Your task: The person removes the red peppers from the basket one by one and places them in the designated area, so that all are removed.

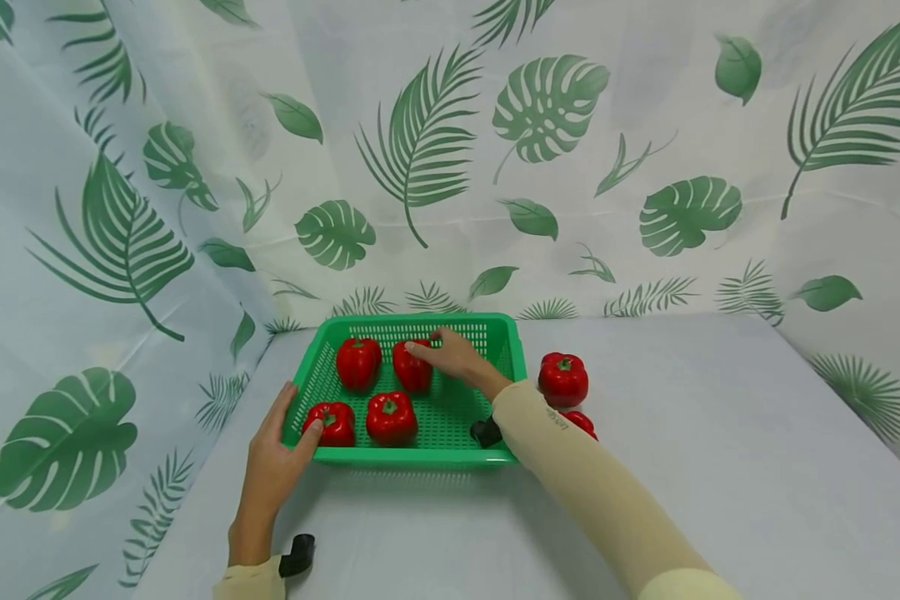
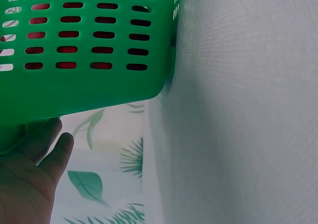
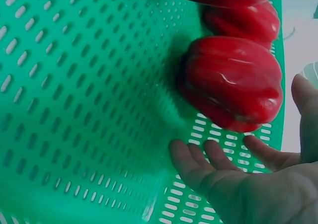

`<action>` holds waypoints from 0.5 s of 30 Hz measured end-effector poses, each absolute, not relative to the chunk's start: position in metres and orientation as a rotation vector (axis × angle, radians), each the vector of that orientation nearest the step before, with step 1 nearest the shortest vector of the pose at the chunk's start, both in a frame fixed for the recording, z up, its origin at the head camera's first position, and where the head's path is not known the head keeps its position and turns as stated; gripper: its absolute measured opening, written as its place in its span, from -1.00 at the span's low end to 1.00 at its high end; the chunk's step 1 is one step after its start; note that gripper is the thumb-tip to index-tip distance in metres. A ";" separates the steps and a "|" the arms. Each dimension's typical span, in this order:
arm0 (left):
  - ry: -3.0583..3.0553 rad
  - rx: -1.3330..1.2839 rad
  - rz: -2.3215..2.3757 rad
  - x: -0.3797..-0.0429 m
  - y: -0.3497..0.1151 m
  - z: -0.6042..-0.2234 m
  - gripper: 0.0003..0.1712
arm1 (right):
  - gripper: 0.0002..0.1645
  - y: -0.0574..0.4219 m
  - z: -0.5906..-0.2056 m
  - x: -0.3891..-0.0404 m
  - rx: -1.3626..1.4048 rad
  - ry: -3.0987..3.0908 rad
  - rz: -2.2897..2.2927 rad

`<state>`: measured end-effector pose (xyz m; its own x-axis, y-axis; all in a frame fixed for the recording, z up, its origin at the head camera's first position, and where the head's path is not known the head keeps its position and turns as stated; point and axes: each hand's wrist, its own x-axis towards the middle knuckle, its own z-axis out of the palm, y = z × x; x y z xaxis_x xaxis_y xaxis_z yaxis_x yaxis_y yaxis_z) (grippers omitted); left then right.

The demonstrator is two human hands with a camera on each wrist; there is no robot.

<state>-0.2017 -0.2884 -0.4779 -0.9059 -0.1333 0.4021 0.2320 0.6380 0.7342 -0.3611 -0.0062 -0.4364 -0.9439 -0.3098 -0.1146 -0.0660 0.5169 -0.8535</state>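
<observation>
A green plastic basket with slotted walls stands on the table. Inside are several red bell peppers, including one at the back left, one at the front left and one at the front middle. My right hand reaches into the basket beside the back-middle bell pepper. Its fingers are spread and loosely bent, apart from that pepper in the right wrist view. My left hand rests at the basket's left rim, with fairly straight fingers outside and the thumb over the edge.
Right of the basket, another red bell pepper lies on the white table; a further one is partly hidden by my right sleeve. Leaf-patterned curtains enclose the back and sides.
</observation>
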 end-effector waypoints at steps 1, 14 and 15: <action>-2.438 -0.076 -1.180 -0.202 -0.288 -0.478 -0.20 | -0.11 -0.006 -0.437 -0.362 -0.322 2.514 -1.388; -2.449 -0.058 -1.185 -0.202 -0.289 -0.478 -0.18 | -0.17 -0.006 -0.444 -0.364 -0.377 2.529 -1.341; -2.450 -0.055 -1.186 -0.202 -0.289 -0.478 -0.18 | -0.18 -0.007 -0.445 -0.365 -0.379 2.528 -1.343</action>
